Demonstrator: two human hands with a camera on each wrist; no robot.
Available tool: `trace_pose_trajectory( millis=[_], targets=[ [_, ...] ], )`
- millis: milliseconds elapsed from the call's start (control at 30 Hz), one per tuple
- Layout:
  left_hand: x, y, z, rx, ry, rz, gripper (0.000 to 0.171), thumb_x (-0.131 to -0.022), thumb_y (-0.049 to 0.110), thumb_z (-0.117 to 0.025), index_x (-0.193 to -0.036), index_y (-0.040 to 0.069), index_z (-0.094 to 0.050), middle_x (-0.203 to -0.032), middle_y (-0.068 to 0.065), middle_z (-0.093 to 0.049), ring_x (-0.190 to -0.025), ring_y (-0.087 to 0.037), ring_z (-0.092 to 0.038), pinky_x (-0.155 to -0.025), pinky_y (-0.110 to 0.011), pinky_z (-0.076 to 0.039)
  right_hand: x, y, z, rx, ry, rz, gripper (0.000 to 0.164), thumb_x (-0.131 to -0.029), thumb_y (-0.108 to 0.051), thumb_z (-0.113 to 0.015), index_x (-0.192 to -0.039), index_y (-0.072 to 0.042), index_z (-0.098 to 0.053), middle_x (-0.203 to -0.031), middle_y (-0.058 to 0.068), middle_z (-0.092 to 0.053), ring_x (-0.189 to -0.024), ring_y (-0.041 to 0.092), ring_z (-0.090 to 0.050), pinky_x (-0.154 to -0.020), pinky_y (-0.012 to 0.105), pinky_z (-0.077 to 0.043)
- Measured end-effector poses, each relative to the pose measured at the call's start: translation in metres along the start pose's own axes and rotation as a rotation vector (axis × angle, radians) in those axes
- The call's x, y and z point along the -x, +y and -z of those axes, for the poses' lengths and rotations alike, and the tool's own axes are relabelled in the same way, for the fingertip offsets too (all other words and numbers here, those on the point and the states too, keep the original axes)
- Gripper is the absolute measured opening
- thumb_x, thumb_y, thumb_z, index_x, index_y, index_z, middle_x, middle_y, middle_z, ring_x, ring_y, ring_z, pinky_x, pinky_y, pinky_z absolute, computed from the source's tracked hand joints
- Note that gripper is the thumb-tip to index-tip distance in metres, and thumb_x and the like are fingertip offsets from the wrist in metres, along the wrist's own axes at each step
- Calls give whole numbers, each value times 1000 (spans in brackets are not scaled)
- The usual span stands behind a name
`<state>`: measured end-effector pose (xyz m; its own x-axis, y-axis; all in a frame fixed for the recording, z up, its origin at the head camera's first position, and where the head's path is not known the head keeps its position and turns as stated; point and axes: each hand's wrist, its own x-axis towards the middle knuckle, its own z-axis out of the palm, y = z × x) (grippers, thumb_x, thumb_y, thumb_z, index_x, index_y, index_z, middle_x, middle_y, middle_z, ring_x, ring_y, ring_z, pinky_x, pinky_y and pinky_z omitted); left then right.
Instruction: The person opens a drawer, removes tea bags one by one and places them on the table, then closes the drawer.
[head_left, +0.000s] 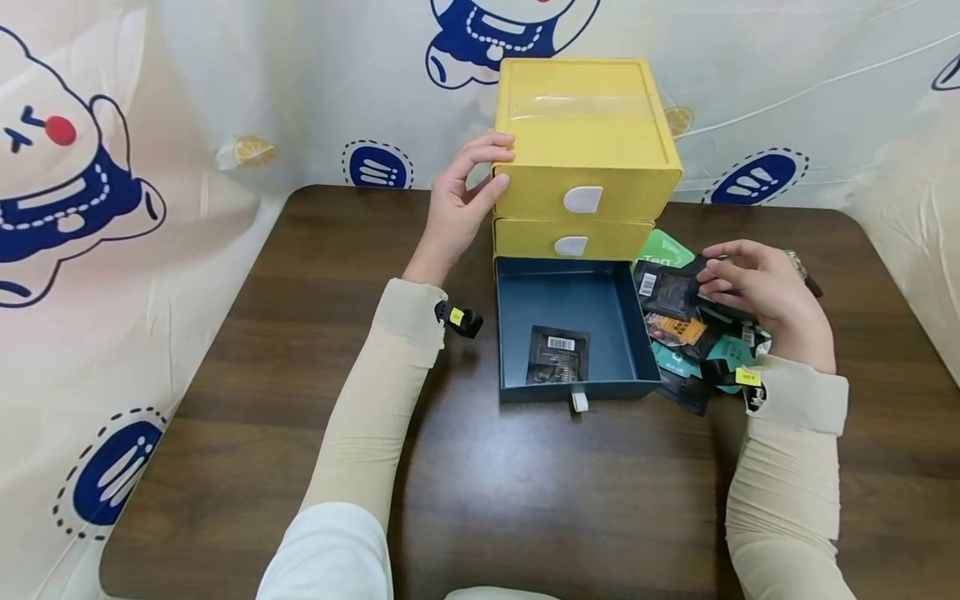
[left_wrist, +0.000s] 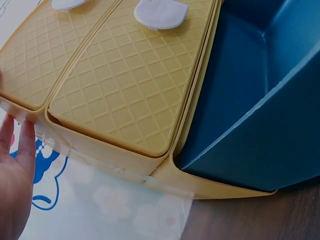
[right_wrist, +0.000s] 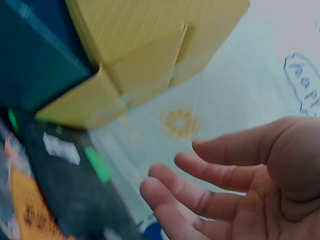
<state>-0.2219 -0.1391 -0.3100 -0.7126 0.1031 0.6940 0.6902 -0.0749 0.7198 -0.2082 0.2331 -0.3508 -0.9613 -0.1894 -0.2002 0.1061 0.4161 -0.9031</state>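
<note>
A yellow drawer unit (head_left: 577, 137) stands at the back of the table, its dark blue bottom drawer (head_left: 607, 308) pulled out. One black sachet (head_left: 558, 358) with a barcode label lies inside that drawer near the front. My left hand (head_left: 459, 200) rests against the unit's upper left side, fingertips at the top edge. On the right, my right hand (head_left: 776, 292) hovers over a pile of packets, its fingers loosely bent with nothing between them in the right wrist view. Among the packets are a black sachet (head_left: 669, 292), a green tea packet (head_left: 663, 248) and one with an orange label (head_left: 681, 327).
Two yellow drawers with white tabs, an upper one (head_left: 532, 196) and a middle one (head_left: 528, 239), are closed above the blue drawer. The brown wooden table (head_left: 465, 500) extends around the unit. A patterned white curtain (head_left: 300, 100) hangs right behind it.
</note>
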Motion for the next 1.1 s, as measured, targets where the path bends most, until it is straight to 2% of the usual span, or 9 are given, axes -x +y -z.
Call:
trace_pose_trajectory(
  millis=[133,333,533,700,867,1000,1100],
  targets=[
    [-1,1,-1,9,-9,2,19,-86,-8,-53,-104,-13,-54,-123,-22,-50,-121,-20,-39,-96,-39,-43,3,-14,-8,-24,-88,61,33,-95,-26,-50,-121,-7,-47,-89,-3,-66,-84,18,-62,-71,21,-54],
    [-1,2,-1,2,-12,38,19,-86,-8,-54,-105,-11,-55,-124,-18,-51,-121,-17,-39,-96,-38,-43,0,-37,-28,82,-193,155,35,-95,-23,-50,-122,0,-48,-93,2,-67,-87,22,-61,-72,20,-53],
    [-1,2,1,-2,-9,30,19,-86,-8,-54,-105,-11,-55,-124,-19,-50,-121,-18,-39,-96,-39,-43,-18,-58,-55,209,-344,211,34,-97,-22,-48,-118,4,-54,-97,15,-66,-89,25,-61,-74,26,-53],
    [0,4,2,-4,-10,30,19,-86,-8,-53,-105,-12,-54,-123,-20,-50,-121,-18,-39,-96,-39,-43,-35,-67,-80,313,-502,187,31,-97,-21,-47,-118,1,-56,-103,15,-64,-92,23,-60,-81,38,-52],
    [0,5,1,-6,-9,16,18,-86,-8,-53,-104,-13,-54,-123,-22,-50,-121,-18,-39,-95,-39,-43,-50,-75,-105,365,-651,145,33,-97,-21,-47,-120,1,-54,-105,16,-63,-95,25,-58,-87,47,-47],
    [-1,5,1,1,-11,10,18,-86,-9,-53,-104,-13,-54,-123,-22,-50,-121,-19,-39,-95,-39,-44,-61,-78,-124,416,-735,98,34,-97,-20,-46,-120,3,-54,-104,18,-64,-94,27,-60,-87,48,-47],
    [0,4,1,5,-12,17,18,-86,-9,-53,-104,-13,-54,-123,-21,-50,-121,-18,-40,-95,-39,-43,-64,-78,-133,466,-767,73,33,-96,-19,-46,-118,4,-55,-102,20,-64,-91,28,-61,-83,47,-49]
  ],
)
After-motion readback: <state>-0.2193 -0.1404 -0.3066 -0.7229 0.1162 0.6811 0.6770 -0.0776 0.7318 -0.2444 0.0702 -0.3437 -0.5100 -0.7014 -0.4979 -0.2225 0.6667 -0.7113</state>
